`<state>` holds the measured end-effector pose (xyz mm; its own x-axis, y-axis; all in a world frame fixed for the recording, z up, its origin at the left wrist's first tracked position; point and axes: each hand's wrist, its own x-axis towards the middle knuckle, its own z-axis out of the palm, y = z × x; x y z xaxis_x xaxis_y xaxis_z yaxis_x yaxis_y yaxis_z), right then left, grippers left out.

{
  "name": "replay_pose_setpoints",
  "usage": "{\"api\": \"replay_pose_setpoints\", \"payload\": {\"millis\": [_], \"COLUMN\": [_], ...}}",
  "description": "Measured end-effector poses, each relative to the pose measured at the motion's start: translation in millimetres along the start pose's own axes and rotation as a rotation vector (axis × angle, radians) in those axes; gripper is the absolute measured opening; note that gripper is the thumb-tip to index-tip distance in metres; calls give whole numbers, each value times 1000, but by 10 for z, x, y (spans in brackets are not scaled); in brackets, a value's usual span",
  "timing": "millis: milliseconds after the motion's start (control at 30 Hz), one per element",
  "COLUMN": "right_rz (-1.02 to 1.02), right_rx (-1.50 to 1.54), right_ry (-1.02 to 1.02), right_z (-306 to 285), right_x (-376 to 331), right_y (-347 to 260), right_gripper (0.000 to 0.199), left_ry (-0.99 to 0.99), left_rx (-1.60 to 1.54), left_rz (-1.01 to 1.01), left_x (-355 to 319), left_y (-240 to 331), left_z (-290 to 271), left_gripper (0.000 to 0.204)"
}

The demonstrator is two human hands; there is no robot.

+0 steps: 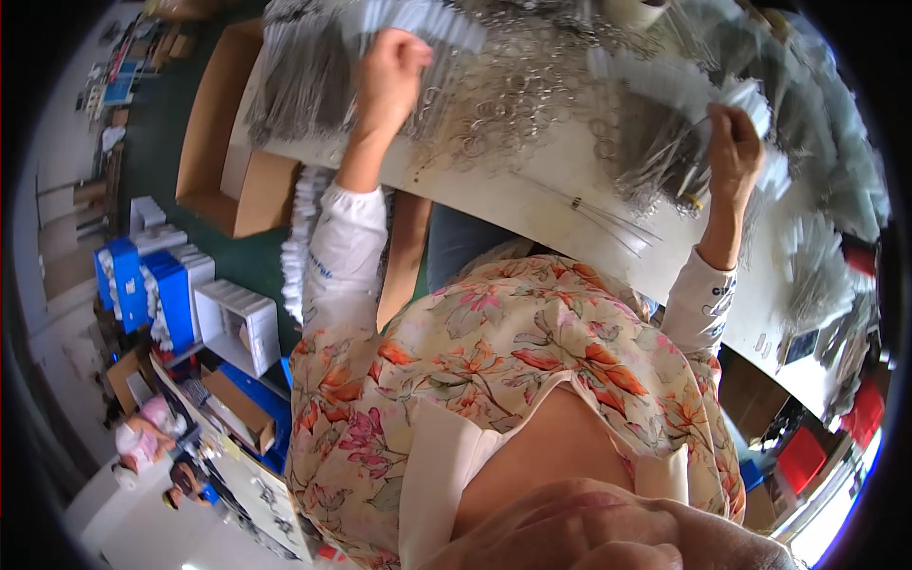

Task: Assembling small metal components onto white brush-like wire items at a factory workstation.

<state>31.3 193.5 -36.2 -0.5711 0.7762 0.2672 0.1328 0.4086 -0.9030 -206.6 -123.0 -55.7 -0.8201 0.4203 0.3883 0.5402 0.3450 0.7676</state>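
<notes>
- White worktable fills the upper half of my view, its near edge curving from upper left down to the right; green floor lies to the left of it.
- On the table: heaps of thin metal wires and small metal rings; too many and too tangled for me to count; white paper tags are mixed through them.
- Left hand: one hand, reaching far onto the table, palm down on a bundle of grey wires; fingers curl together over the wire ends and the white tags; I cannot tell whether they actually pinch anything.
- Right hand: raised at the right side of the table, fingers closed together on a fan of wires with white tags at their tips; the fan spreads out to the left of the hand.
- One loose set of wires lies alone near the table edge, between the two forearms; a small dark bead sits on it.
- Both forearms wear white sleeves; count two.
- One open cardboard box stands on the floor just beside the table's left end.
- Two blue bins and one white tray sit on the floor, lower left, near each other.
</notes>
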Motion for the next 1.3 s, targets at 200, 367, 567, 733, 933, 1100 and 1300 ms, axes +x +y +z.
{"api": "replay_pose_setpoints", "payload": {"millis": [200,367,567,733,933,1100,1300], "right_rz": [-79,68,186,119,116,279,341], "right_rx": [459,-355,-666,-617,239,-1163,-1176], "right_ry": [350,253,80,46,439,223,-44], "right_z": [-943,-1279,-1200,-1169,-2091,-2521,-2623], "right_x": [200,-36,-239,-128,-19,-133,-75], "right_y": [-98,360,635,750,469,927,1216], "right_gripper": [19,19,27,26,21,20,16], "left_ry": [202,-240,-187,-165,227,192,10], "left_rx": [578,828,658,643,332,31,-95], "left_rz": [-91,-111,-236,-346,42,-278,-345], "left_x": [638,539,535,535,534,431,333], "left_y": [-552,-1793,-1655,-1551,-667,-151,-166], "left_z": [-951,-1484,-1507,-1524,-1233,-757,-454], "left_gripper": [41,25,22,22,25,25,27]}}
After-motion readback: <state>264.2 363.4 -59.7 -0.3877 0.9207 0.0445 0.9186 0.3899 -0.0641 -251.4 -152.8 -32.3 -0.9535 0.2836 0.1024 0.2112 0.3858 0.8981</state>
